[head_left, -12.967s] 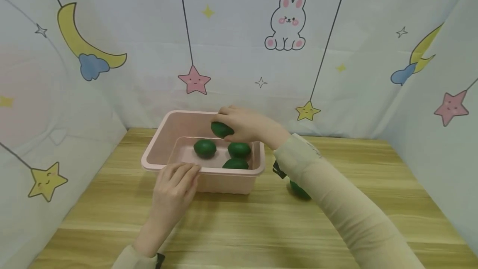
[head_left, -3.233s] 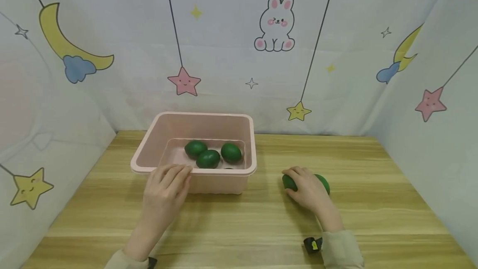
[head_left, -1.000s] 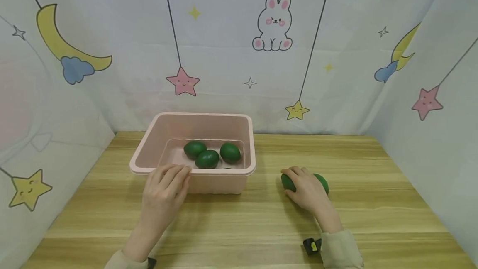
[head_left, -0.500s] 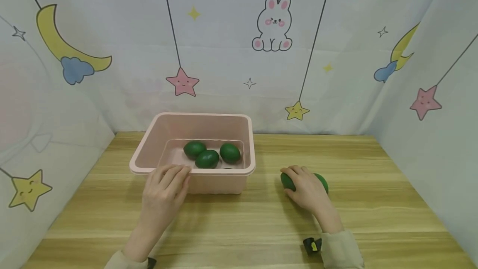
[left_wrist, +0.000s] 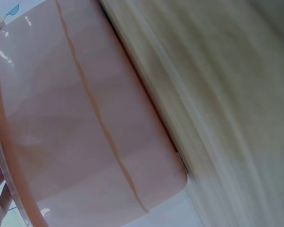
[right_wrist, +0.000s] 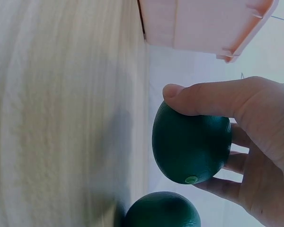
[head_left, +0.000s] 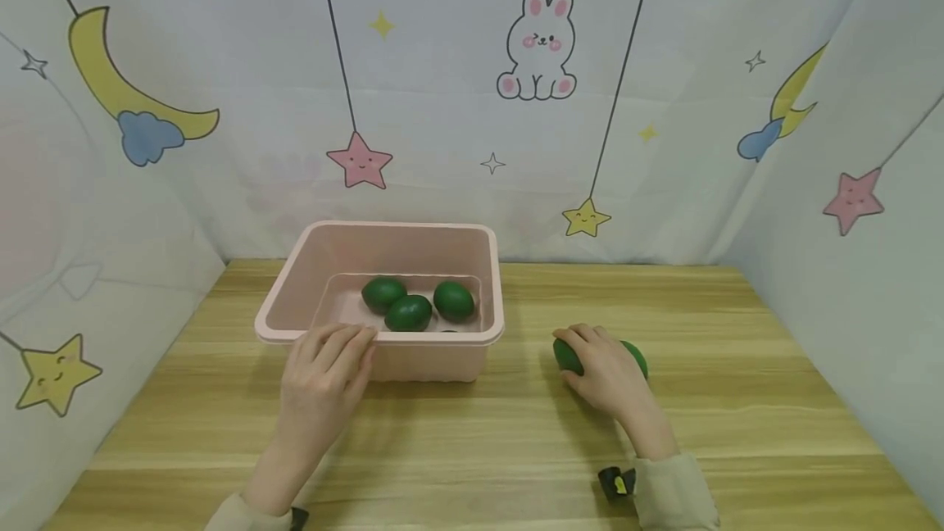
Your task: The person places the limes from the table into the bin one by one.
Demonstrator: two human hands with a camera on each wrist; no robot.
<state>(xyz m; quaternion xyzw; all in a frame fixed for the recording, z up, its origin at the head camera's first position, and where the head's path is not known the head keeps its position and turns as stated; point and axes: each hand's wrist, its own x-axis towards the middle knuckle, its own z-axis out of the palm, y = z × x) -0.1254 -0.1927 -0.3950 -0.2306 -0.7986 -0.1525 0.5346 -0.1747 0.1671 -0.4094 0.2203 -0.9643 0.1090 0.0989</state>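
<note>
A pink plastic bin (head_left: 435,360) stands on the table with several dark green avocados (head_left: 409,314) lying on its floor; its front wall partly hides one. My left hand (head_left: 324,375) holds the bin's front rim, fingers hooked over the edge. In the left wrist view, fingertips (left_wrist: 4,196) show at the rim beside the smooth outer wall. To the right of the bin, my right hand (head_left: 608,371) grips an avocado (right_wrist: 191,142), thumb on one side and fingers on the other. A second avocado (head_left: 636,357) lies right beside it, partly covered by the hand.
The wood-grain table (head_left: 516,449) reaches back to a white curtain (head_left: 442,105) printed with stars, moons and a rabbit. More curtain closes off the left and right sides. A black wrist device (head_left: 615,483) sits by the right cuff.
Thirteen seconds ago my right hand held an avocado over the bin; since then that avocado went in and the hand moved right to the table. Over the last second, hands and avocados stay still.
</note>
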